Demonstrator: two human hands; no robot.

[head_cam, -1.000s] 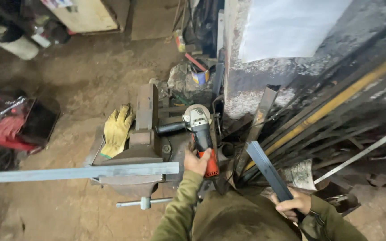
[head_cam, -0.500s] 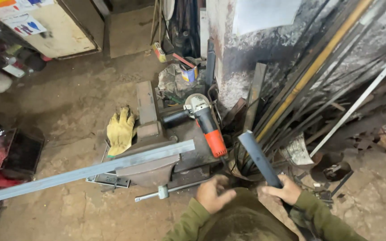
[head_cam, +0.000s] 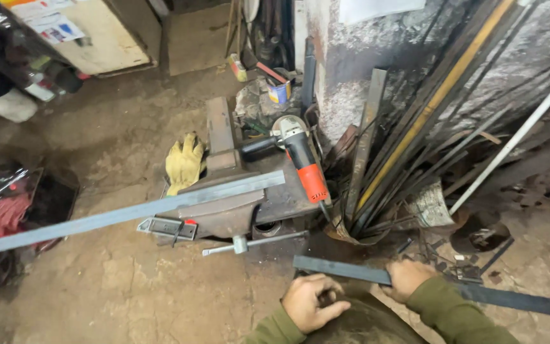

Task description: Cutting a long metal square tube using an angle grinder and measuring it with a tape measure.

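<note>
Head: right hand grips flat steel bar.

1 head-worn view looks steeply down, close over both hands, onto the workshop floor.

dark flat steel bar, held near-horizontal

Right hand closed around a dark flat steel bar, held low and nearly level. Left hand curled just beside the bar's near end, contact not clear. Further away, a bench vise clamping a long grey strip. Angle grinder lying on the vise base, yellow gloves beside it on the floor.
</note>
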